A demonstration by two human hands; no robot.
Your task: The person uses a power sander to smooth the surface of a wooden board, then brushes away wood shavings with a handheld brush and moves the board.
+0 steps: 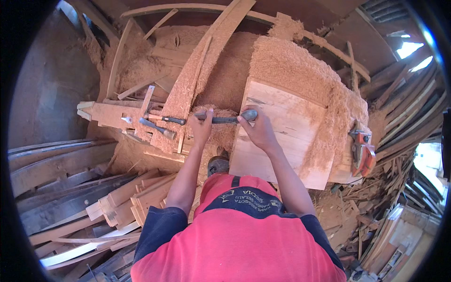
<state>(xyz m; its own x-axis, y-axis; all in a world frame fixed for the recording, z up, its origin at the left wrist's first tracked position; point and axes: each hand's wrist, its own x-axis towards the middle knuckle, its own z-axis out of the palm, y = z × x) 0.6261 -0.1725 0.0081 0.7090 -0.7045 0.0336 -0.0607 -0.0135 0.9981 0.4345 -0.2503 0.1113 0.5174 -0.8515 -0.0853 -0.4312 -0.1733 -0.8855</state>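
Between my hands lies a long dark bar-like hand tool (224, 120), held crosswise over the gap in the wood; it looks like a drawknife, but its exact kind is hard to tell. My left hand (201, 128) is closed around the dark left end. At the other end, the fingers of my right hand (257, 128) close on a rounded grey handle (249, 114). Just under the right hand is the pale planed board (277, 131). Left of my left hand lie a tool with a black and orange handle (173, 120) and a blue-grey tool (155, 127).
Wood shavings (300, 61) cover the bench's far side. An orange power tool (362, 152), apparently a planer, sits at the right edge. Stacked planks (70, 174) fill the left, curved timbers (413, 113) the right. A slanting beam (202, 61) runs away from me.
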